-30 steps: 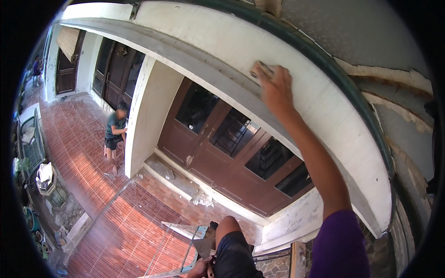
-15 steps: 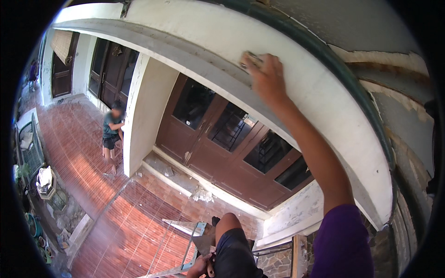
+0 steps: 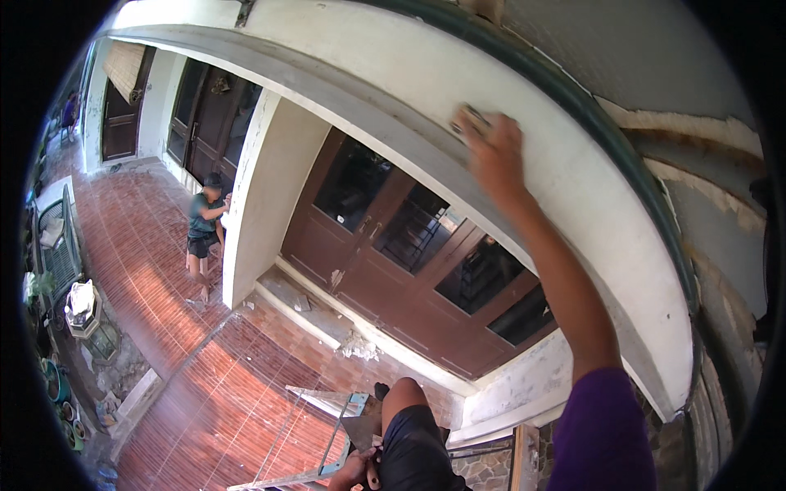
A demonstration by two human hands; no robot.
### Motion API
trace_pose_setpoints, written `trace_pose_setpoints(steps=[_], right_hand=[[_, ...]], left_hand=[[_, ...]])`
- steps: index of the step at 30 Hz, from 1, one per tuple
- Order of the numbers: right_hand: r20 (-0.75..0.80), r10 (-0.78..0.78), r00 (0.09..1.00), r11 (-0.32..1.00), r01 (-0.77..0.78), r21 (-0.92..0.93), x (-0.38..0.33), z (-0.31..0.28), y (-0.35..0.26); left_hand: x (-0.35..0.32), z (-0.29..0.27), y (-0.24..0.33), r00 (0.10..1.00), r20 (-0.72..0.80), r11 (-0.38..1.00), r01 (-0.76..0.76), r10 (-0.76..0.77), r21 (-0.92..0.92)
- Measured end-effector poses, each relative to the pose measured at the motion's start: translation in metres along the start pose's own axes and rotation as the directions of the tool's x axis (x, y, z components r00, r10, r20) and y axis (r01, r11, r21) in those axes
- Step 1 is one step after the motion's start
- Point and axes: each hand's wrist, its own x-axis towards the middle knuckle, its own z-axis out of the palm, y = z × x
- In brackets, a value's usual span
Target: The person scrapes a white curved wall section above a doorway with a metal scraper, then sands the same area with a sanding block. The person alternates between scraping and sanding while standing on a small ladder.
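My right hand [image 3: 494,155] reaches up and presses a small grey sanding pad [image 3: 468,119] flat against the white face of the curved beam [image 3: 385,78]. The fingers cover most of the pad. My purple sleeve [image 3: 602,434] fills the lower right. Low in the picture, my left hand [image 3: 354,472] is curled on the top of a metal ladder [image 3: 327,434], beside my knee in dark shorts [image 3: 413,446].
Far below lies a red brick terrace [image 3: 155,327]. Another person [image 3: 202,233] stands by a white pillar [image 3: 258,204]. Brown glazed doors [image 3: 393,237] run under the beam. A green trim strip [image 3: 589,114] edges the beam's top. Potted plants [image 3: 57,385] line the left.
My right hand has slid the pad leftward along the beam's face. The view has shifted slightly; the person below stays by the pillar.
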Motion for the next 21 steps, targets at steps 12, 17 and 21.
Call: trace_pose_setpoints(steps=[12,17,21], right_hand=[[0.02,0.007,1.0,0.999,-0.007,0.037,-0.05,-0.036,0.025],[-0.047,-0.011,0.999,0.996,0.015,0.083,-0.005,0.009,0.01],[-0.012,-0.031,0.999,0.997,0.032,0.064,-0.041,-0.027,0.042]], left_hand=[[-0.006,0.006,0.011,0.998,-0.05,0.999,-0.038,0.04,0.035],[-0.005,0.008,0.006,1.0,0.001,1.0,-0.029,0.029,-0.008],[-0.007,0.007,0.005,0.998,-0.007,0.998,-0.058,0.058,-0.017]])
